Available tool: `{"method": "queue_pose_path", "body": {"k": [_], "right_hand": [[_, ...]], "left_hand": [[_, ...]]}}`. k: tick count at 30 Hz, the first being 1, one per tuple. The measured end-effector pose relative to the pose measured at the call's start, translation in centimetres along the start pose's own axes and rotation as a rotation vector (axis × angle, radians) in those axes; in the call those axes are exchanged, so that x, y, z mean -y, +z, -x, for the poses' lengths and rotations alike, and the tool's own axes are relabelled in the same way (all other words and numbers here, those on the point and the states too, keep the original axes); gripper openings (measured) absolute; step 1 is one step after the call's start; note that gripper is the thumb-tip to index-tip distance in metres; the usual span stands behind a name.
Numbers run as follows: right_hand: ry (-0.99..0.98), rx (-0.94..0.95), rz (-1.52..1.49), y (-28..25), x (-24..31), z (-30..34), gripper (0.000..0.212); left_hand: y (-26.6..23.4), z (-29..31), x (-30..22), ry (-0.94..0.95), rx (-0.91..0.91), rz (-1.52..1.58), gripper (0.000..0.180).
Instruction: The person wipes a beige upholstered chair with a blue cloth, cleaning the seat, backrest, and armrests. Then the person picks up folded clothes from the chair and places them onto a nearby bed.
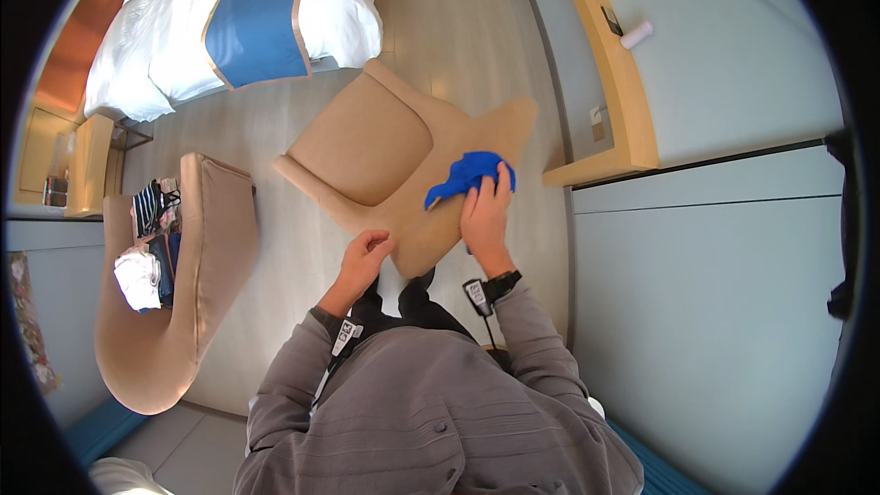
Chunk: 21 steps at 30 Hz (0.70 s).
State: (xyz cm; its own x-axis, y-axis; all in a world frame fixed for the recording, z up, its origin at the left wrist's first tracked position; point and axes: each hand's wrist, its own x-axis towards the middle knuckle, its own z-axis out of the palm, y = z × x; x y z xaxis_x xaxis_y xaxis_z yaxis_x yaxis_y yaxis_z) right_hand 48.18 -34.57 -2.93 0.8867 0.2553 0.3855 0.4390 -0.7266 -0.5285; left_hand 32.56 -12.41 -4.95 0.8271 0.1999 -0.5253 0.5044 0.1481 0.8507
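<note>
A tan upholstered armchair (367,137) stands in front of me, its back turned toward my body. On the back's upper right part lies a bunched blue cloth (472,174). My right hand (486,218) grips this cloth from above and presses it against the upholstery. Beside the left edge of the chair back is my left hand (365,261), its fingers loosely bent and apart with nothing in them. Whether its fingertips touch the chair I cannot tell.
A brown sofa (225,238) with folded clothes (142,275) on it stands at the left. Beyond is a bed (174,27) with a blue runner (261,14). To the right, a wood-framed desk (632,133) carries a pink cylinder (637,35). A grey panel (706,312) lies nearer.
</note>
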Motion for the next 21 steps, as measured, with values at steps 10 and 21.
{"method": "queue_pose_path", "body": {"k": [10, 21], "right_hand": [[0.117, -0.026, 0.116, 0.2, -8.5, -11.7, 0.036], [-0.176, 0.298, -0.006, -4.3, 8.5, 6.5, 0.024]], "left_hand": [[-2.4, 2.2, 1.9, -0.015, -0.019, 0.105, 0.036], [-3.6, 2.2, 1.2, 0.036, 0.084, 0.191, 0.032]]}}
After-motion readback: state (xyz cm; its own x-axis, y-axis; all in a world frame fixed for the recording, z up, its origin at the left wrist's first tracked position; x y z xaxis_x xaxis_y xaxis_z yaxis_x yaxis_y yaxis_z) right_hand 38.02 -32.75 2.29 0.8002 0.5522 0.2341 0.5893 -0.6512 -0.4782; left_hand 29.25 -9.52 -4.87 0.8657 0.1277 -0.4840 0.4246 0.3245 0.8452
